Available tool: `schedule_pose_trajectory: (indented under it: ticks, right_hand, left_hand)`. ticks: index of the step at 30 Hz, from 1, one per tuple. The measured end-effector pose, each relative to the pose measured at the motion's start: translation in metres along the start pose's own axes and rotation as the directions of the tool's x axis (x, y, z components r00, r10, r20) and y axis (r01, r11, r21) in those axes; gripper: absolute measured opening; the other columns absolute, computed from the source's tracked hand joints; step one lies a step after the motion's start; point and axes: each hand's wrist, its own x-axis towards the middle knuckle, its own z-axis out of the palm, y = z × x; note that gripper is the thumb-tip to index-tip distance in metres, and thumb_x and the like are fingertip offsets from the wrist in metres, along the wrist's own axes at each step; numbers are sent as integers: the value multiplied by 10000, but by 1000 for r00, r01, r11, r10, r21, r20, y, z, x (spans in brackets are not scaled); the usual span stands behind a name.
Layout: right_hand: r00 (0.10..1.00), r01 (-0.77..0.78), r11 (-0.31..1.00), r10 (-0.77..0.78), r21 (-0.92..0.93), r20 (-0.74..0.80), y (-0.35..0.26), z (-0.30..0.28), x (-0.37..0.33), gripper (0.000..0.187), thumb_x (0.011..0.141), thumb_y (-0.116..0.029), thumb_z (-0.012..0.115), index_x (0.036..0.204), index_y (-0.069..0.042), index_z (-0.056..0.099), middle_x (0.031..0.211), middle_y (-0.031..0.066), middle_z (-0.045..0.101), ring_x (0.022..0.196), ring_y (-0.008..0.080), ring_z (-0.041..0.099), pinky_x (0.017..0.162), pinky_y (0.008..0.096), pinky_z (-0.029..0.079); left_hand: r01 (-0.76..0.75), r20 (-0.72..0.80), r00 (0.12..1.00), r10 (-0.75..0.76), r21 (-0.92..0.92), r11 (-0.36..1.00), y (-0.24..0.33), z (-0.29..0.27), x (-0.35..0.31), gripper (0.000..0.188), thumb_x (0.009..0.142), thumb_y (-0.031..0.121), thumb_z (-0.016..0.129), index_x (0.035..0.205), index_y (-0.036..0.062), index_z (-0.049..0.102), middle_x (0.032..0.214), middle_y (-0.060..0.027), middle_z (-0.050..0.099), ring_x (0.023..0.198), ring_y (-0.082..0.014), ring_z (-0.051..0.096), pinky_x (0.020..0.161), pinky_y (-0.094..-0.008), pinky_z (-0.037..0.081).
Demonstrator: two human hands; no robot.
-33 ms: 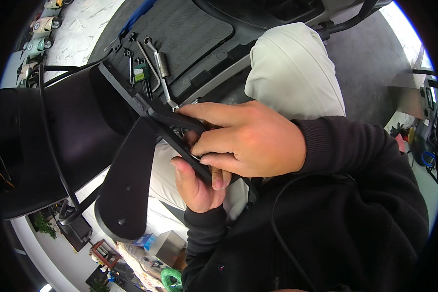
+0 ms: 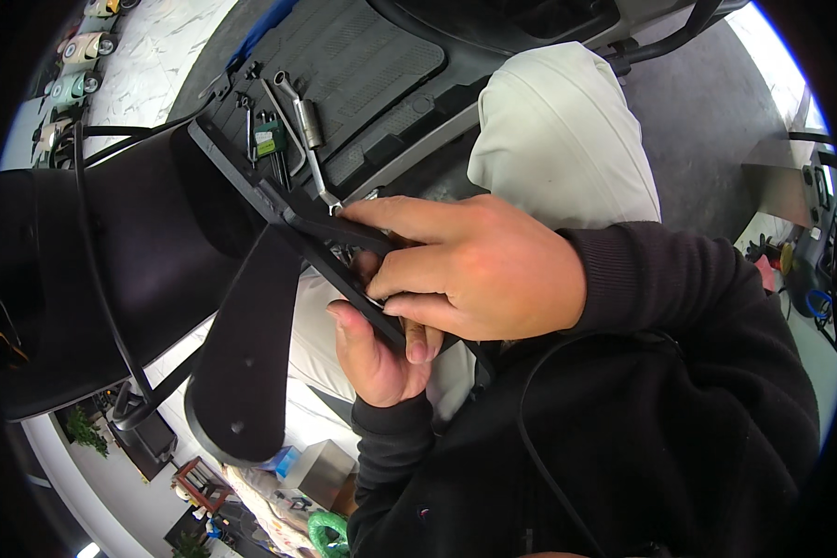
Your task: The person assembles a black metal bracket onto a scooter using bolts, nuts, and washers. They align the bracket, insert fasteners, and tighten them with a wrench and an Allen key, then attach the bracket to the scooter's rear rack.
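A black bracket (image 2: 337,272) made of flat bars joins a dark seat-like panel (image 2: 130,270) on the left. From above, my right hand (image 2: 488,265) lies across the bracket, its fingers bent into the gap between the bars; a little bare metal shows there, but what the fingertips pinch is hidden. My left hand (image 2: 378,358) grips the lower bar from below, thumb on the near side and fingers curled round beneath. A black paddle-shaped plate (image 2: 242,372) hangs from the bracket's corner, with two small round fasteners in it.
On the ribbed black floorboard (image 2: 372,65) beyond lie a silver socket wrench (image 2: 309,126), a green hex key holder (image 2: 271,139) and other tools. My knee in pale trousers (image 2: 567,139) rises beside it. A grey box (image 2: 321,474) and green ring (image 2: 327,535) sit below.
The paddle-shaped plate has swung very slightly to the right. Both hands keep almost the same place and grip.
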Motion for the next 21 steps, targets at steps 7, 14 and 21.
schedule_pose_trajectory:
  ticks: [7, 14, 21]
  right_hand:
    - [999, -43, 999, 43, -25, -11, -5, -2, -5, 167, 815, -124, 798, 953, -79, 714, 1358, 158, 608, 765, 265, 727, 631, 337, 600]
    - [994, -97, 995, 97, 3, 56, -4, -13, -7, 174, 819, -112, 767, 960, -81, 668, 1361, 153, 580, 679, 254, 686, 558, 345, 566]
    - [989, -135, 984, 127, 118, 76, 0, -25, -6, 207, 820, -93, 762, 1010, -80, 684, 1368, 160, 586, 786, 277, 719, 612, 356, 598]
  left_hand:
    - [69, -32, 997, -67, 75, 995, 1, -4, -6, 782, 1064, 675, 419, 1556, 68, 409, 1098, -107, 688, 524, -119, 563, 473, -254, 443]
    - [64, -94, 994, -56, 82, 995, 3, 15, -10, 628, 1108, 626, 350, 1309, 77, 580, 751, -59, 639, 572, -139, 546, 626, -288, 488]
    - [20, 49, 998, -29, 182, 983, 6, 29, -2, 713, 1065, 500, 583, 1521, -16, 396, 1105, -154, 672, 675, -168, 633, 580, -302, 521]
